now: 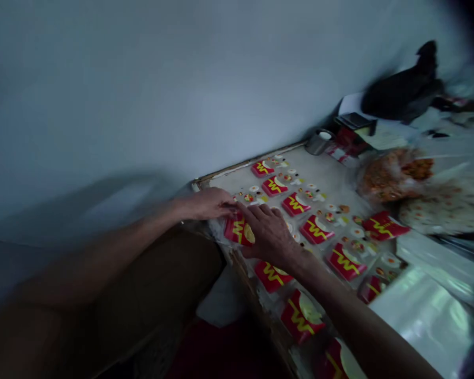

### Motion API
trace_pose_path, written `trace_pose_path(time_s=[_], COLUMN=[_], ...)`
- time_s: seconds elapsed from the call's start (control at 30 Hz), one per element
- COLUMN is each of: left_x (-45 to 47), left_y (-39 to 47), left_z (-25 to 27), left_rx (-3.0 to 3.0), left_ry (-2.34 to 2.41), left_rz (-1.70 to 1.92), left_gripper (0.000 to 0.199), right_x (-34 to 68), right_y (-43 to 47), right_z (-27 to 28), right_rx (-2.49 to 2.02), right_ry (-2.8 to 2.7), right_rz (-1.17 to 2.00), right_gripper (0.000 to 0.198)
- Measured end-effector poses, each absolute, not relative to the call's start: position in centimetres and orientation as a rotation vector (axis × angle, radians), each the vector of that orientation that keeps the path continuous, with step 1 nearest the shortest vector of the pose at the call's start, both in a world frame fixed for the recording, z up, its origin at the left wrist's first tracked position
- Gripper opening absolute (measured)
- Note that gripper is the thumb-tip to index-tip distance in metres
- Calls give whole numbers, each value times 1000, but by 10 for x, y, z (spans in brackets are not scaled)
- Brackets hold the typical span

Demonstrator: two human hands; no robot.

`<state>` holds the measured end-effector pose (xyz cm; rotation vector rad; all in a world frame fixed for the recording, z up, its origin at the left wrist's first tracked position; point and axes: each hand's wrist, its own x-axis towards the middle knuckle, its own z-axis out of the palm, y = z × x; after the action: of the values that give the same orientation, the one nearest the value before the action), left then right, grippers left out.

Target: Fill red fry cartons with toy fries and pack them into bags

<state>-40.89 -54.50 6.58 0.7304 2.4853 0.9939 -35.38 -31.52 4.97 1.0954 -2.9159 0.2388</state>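
Both hands, left (211, 204) and right (270, 231), press flat (grip open) on the red packet (237, 231) between them.

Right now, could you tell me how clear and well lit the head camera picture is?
Head view: dim overall, smeared by motion blur; left hand and right hand are soft over a red packet; glare whitens the plastic sheet; the dark bag is streaked.

Dim, bluish, motion-blurred, dark corners.

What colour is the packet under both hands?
Red with a yellow zigzag mark, seen in the head view: the packet lies under the left hand and right hand.
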Motion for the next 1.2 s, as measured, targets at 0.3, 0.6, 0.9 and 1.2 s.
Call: trace_pose_path(time_s=[0.3, 0.6, 0.9, 1.2], left_x=[-369, -385, -375, -366], left_y=[-446, -429, -407, -385], left_z=[11, 17, 15, 40], left_rx=[923, 967, 885, 855], left_ry=[3142, 3043, 3076, 3100], left_rz=[597, 278, 37, 23], left_gripper=[40, 27, 25, 28], right_x=[-340, -274, -272, -274], right_y=[-278, -223, -239, -242], right_z=[26, 16, 19, 27], right_rx=[127, -32, -146, -95], right_ry=[-3078, -3113, -3131, -3069], right_rz=[354, 342, 349, 487], right_gripper=[88, 82, 73, 73])
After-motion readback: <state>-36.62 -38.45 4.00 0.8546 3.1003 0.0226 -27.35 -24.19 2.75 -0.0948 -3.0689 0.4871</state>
